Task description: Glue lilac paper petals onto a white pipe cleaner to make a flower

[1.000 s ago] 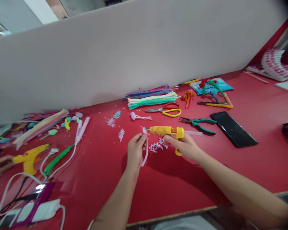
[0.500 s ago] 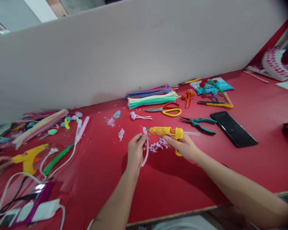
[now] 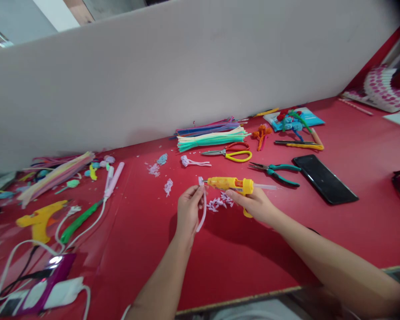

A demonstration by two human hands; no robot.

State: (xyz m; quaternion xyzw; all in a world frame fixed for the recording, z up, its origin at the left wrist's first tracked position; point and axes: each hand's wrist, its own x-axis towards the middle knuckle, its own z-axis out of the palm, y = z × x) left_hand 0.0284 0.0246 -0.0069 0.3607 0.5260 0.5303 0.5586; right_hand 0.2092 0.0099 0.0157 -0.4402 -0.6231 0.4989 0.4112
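Note:
Between the fingertips of my left hand [image 3: 190,202] is a pale lilac pipe cleaner [image 3: 203,215], its lower end curving down and a small tuft at its top. My right hand [image 3: 253,203] is wrapped around a yellow glue gun [image 3: 231,183], which points left. The metal nozzle meets or nearly meets the tuft; I cannot tell whether they touch. A clear glue stick [image 3: 266,186] sticks out of the gun's back. Just below the gun lies a pile of short lilac pieces [image 3: 216,204], partly hidden by it.
Beyond my hands lie scissors [image 3: 238,154], pliers [image 3: 276,172], a black phone [image 3: 323,178] and bundled pipe cleaners [image 3: 210,138]. To the left are a second yellow glue gun [image 3: 42,218], a pink hair straightener [image 3: 113,180], a green-handled tool [image 3: 80,222] and a power strip [image 3: 50,284] with cables.
Another person's hand at the far left has moved away from the second glue gun and out of view. My own hands and the glue gun have hardly moved.

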